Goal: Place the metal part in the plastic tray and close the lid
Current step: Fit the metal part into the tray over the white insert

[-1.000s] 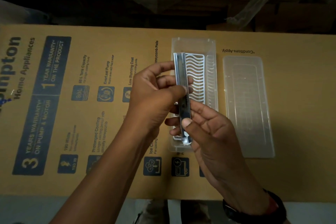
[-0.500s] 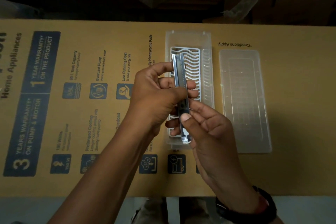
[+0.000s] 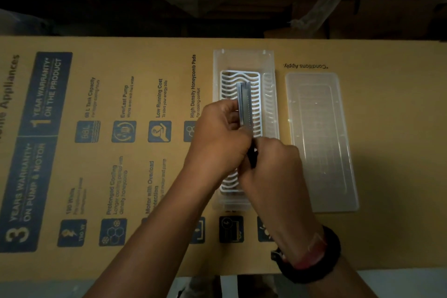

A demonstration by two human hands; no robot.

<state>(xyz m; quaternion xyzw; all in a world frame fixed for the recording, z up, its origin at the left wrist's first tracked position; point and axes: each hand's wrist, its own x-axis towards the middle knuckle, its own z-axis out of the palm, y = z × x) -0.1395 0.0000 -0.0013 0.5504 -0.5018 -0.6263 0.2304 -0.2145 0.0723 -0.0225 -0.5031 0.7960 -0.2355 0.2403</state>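
A long silvery metal part [image 3: 244, 101] is held lengthwise over the clear plastic tray [image 3: 243, 58], above the tray's white wavy grid insert [image 3: 255, 84]. My left hand [image 3: 219, 138] grips the part's middle from the left. My right hand [image 3: 273, 167] grips its near end, which the fingers hide. Only the far end of the part shows. I cannot tell whether the part touches the grid. The clear lid [image 3: 319, 143] lies flat on the cardboard, to the right of the tray and apart from it.
A large printed cardboard sheet [image 3: 108, 152] covers the work surface under everything. Its far edge runs just beyond the tray, with dark clutter behind. A black band sits on my right wrist [image 3: 312, 259].
Both hands have moved right and down with the metal part, from the tray's left edge to over the middle of the grid. My right hand has turned palm down over the near end.
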